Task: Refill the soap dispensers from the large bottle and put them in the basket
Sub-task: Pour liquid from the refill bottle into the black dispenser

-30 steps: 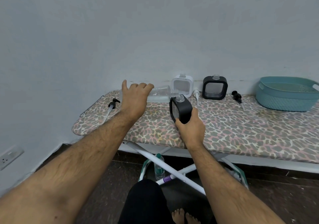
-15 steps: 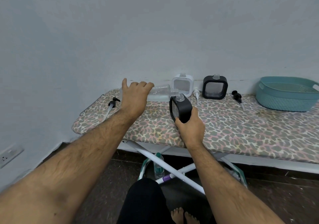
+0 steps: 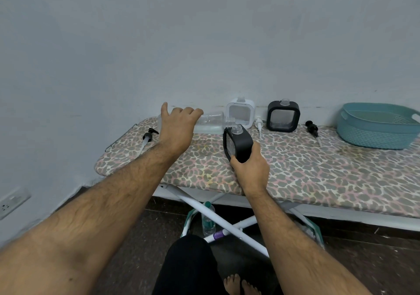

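My left hand (image 3: 176,131) grips a clear large bottle (image 3: 210,123) tipped on its side, its mouth at the open neck of a black soap dispenser (image 3: 238,143). My right hand (image 3: 250,169) holds that dispenser from below, tilted a little to the left, on the leopard-print ironing board (image 3: 306,169). A white dispenser (image 3: 241,113) and a second black dispenser (image 3: 283,116) stand uncapped by the wall. A teal basket (image 3: 378,126) sits at the board's far right with nothing visible in it.
Three pump heads lie loose on the board: a black pump (image 3: 147,136) at the left end, a white pump (image 3: 259,124) between the standing dispensers, another black pump (image 3: 312,128) near the basket. A small bottle (image 3: 208,218) stands on the floor under the board. A wall socket (image 3: 11,202) is low left.
My left hand has lifted the base of the large bottle a little, tipping it further toward the dispenser. My right hand and the dispenser have stayed put.
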The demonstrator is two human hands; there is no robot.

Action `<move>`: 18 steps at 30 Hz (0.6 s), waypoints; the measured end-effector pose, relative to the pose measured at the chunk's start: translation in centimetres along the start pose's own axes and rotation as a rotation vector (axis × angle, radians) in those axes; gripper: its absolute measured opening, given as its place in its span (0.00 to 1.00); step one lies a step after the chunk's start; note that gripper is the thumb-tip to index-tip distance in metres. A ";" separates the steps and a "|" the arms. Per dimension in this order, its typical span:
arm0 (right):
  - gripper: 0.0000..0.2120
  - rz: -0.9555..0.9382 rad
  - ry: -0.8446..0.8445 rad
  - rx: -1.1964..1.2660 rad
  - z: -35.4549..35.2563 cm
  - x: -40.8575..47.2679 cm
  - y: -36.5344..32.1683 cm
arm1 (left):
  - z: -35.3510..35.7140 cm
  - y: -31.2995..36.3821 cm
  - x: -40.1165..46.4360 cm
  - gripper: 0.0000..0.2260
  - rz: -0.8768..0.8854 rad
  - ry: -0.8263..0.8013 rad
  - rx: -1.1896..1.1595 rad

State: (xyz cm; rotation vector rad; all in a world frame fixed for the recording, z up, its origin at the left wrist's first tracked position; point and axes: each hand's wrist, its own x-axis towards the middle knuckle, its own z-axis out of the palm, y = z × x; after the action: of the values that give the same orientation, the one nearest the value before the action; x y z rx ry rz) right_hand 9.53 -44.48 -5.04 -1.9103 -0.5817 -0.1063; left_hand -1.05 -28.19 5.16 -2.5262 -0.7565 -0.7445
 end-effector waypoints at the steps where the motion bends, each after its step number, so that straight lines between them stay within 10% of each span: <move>1: 0.19 0.001 -0.002 0.001 0.0 0.0 0.0 | 0.0 0.0 0.0 0.27 0.001 -0.001 -0.001; 18: 0.20 -0.007 0.009 0.000 0.2 0.1 0.2 | -0.2 -0.1 0.1 0.27 0.005 -0.006 0.003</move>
State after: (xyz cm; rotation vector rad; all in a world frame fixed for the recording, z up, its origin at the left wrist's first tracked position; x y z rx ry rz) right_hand 9.65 -44.33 -5.21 -1.9067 -0.5828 -0.1191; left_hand -1.06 -28.19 5.41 -2.5277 -0.7526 -0.7335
